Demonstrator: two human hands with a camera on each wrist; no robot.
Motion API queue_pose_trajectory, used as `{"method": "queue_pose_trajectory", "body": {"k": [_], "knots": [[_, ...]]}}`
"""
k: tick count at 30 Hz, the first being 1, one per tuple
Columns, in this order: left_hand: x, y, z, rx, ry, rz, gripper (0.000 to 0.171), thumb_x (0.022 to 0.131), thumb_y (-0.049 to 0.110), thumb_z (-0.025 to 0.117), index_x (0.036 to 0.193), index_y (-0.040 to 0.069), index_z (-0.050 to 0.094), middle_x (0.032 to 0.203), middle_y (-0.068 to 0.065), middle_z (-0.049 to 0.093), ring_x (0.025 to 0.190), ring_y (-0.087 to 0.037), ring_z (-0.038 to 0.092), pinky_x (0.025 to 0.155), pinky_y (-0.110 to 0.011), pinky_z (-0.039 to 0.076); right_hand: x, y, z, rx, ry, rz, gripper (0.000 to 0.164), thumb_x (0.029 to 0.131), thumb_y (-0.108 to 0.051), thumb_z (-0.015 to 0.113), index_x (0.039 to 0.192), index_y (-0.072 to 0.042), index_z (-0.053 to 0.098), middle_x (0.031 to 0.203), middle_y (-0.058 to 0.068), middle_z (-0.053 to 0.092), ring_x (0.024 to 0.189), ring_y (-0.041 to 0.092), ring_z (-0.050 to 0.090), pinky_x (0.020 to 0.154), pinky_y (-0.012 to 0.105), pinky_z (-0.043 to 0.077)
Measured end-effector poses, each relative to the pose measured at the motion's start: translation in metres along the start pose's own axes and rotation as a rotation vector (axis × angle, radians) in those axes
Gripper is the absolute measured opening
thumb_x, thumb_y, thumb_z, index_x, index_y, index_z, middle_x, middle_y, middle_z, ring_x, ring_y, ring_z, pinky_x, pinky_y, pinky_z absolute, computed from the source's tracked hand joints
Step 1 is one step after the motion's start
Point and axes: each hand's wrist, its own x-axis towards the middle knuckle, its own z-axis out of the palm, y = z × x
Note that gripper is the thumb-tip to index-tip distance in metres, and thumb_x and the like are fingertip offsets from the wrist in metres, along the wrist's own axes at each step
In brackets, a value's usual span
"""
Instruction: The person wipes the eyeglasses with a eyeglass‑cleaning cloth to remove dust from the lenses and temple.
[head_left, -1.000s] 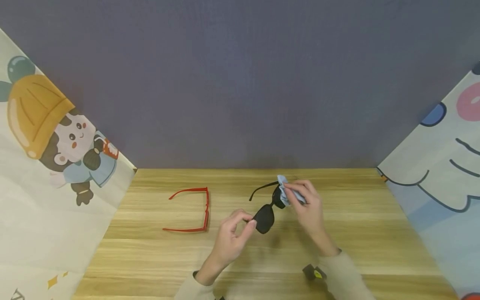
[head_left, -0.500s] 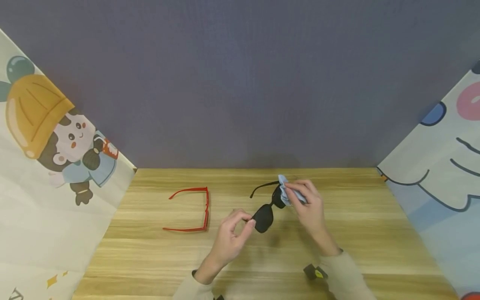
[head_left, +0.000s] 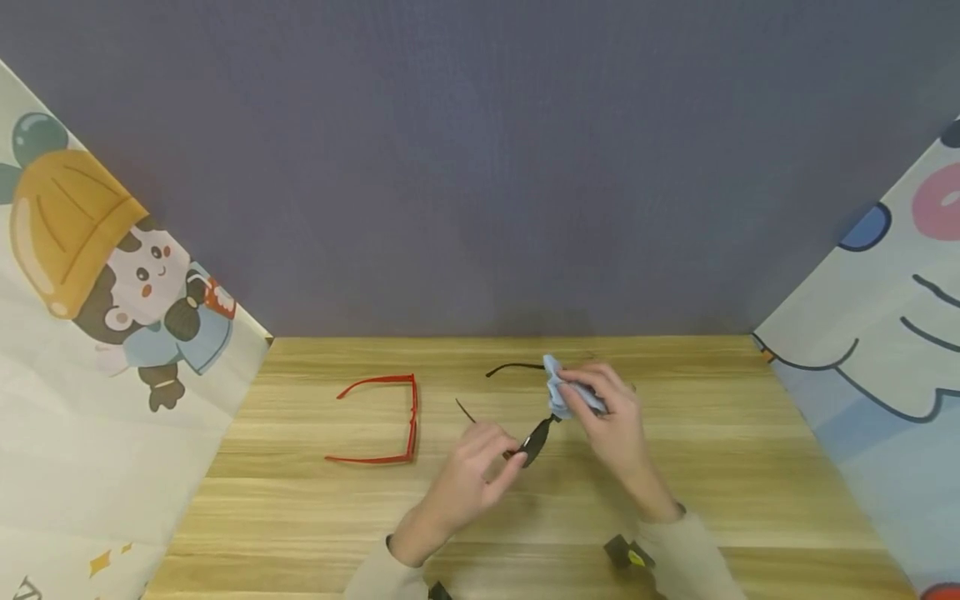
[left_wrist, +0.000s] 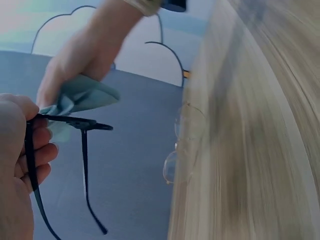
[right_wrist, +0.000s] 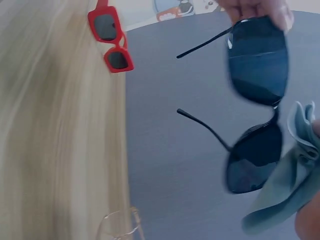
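In the head view, the left hand (head_left: 468,475) is pinching the sunglasses (head_left: 535,444) by an outer corner, thumb and forefinger nearly closed. The right hand (head_left: 611,412) is pinching a bunched cloth (head_left: 555,392), which is covering the lens farther from the left fingers. The red glasses (head_left: 410,446) are lying left of the left fingers, well apart.

In the left wrist view, the left fingers are curling around the frame near the hinge, and both arms are hanging open below them. The wire glasses (left_wrist: 172,166) are lying beyond these fingers, on the table (left_wrist: 260,150).

In the right wrist view, the cloth is overlapping the nearer lens's edge beside the right fingers; how hard they are pressing, I cannot tell. The step looks like wiping: best be gripping the frame rather than the glass, pressing lightly, and supporting the bridge against twisting.
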Motion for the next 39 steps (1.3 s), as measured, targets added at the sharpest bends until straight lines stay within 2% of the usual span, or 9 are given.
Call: {"method": "queue_pose_trajectory", "body": {"k": [5,7,10,14,17,20,26,35,39], "knots": [[0.000,-0.004,0.000,0.209,-0.082,0.162,0.029,0.110,0.023,0.047,0.095,0.010,0.068,0.090,0.004,0.064,0.085,-0.012,0.059,0.083,-0.023,0.053,0.001,-0.007,0.000,-0.015,-0.146,-0.041,0.031,0.081,0.014,0.078,0.105,-0.007,0.078,0.102,0.008,0.072,0.090,0.014,0.067,0.078,0.014,0.054],[0.000,-0.006,-0.001,0.280,-0.117,0.223,0.030,0.110,0.022,0.045,0.094,0.011,0.068,0.091,0.003,0.063,0.086,-0.013,0.059,0.084,-0.024,0.052,0.001,-0.009,0.001,-0.053,-0.196,-0.057,0.031,0.082,0.011,0.079,0.105,-0.009,0.078,0.102,0.005,0.072,0.088,0.015,0.067,0.076,0.014,0.053],[0.001,-0.010,-0.005,0.419,-0.177,0.315,0.028,0.109,0.015,0.042,0.096,0.012,0.066,0.093,0.003,0.063,0.089,-0.013,0.060,0.088,-0.025,0.053,-0.001,-0.010,0.003,-0.127,-0.248,-0.093,0.028,0.082,0.006,0.081,0.104,-0.011,0.079,0.100,0.001,0.070,0.085,0.014,0.065,0.072,0.015,0.052],[0.006,-0.016,-0.013,0.647,-0.226,0.482,0.028,0.105,0.003,0.038,0.101,0.013,0.064,0.098,0.003,0.066,0.093,-0.012,0.063,0.096,-0.026,0.054,-0.001,-0.011,0.006,-0.202,-0.293,-0.154,0.024,0.082,0.002,0.082,0.102,-0.010,0.078,0.098,0.000,0.068,0.084,0.013,0.063,0.069,0.017,0.052],[0.011,-0.021,-0.020,0.741,-0.248,0.587,0.029,0.104,0.000,0.038,0.103,0.014,0.063,0.101,0.003,0.067,0.095,-0.011,0.064,0.099,-0.027,0.054,-0.001,-0.014,0.009,-0.226,-0.307,-0.186,0.021,0.082,0.002,0.082,0.100,-0.008,0.078,0.097,0.002,0.067,0.085,0.015,0.062,0.069,0.019,0.053],[0.016,-0.024,-0.027,0.766,-0.290,0.648,0.028,0.104,-0.001,0.038,0.104,0.014,0.062,0.103,0.003,0.067,0.098,-0.012,0.065,0.100,-0.028,0.054,-0.001,-0.016,0.011,-0.249,-0.305,-0.194,0.020,0.082,0.001,0.082,0.100,-0.007,0.077,0.097,0.002,0.066,0.086,0.016,0.062,0.069,0.020,0.054],[0.021,-0.026,-0.037,0.809,-0.359,0.722,0.028,0.105,-0.002,0.037,0.106,0.014,0.060,0.107,0.002,0.068,0.104,-0.013,0.065,0.103,-0.029,0.053,-0.002,-0.020,0.014,-0.285,-0.309,-0.177,0.020,0.082,0.002,0.083,0.099,-0.006,0.077,0.096,0.001,0.066,0.085,0.014,0.061,0.067,0.022,0.054],[0.026,-0.032,-0.041,0.823,-0.306,0.814,0.027,0.105,0.000,0.040,0.105,0.015,0.063,0.107,0.002,0.070,0.106,-0.012,0.067,0.109,-0.031,0.050,-0.002,-0.026,0.022,-0.371,-0.296,-0.150,0.016,0.083,0.001,0.083,0.096,-0.004,0.077,0.093,0.003,0.063,0.082,0.014,0.059,0.063,0.022,0.052],[0.030,-0.035,-0.041,0.799,-0.273,0.859,0.032,0.103,-0.005,0.040,0.103,0.015,0.064,0.105,0.003,0.071,0.104,-0.012,0.068,0.107,-0.031,0.051,0.000,-0.030,0.022,-0.441,-0.338,-0.125,0.013,0.084,-0.001,0.083,0.094,-0.003,0.077,0.092,0.003,0.061,0.080,0.013,0.056,0.062,0.022,0.051]]}}
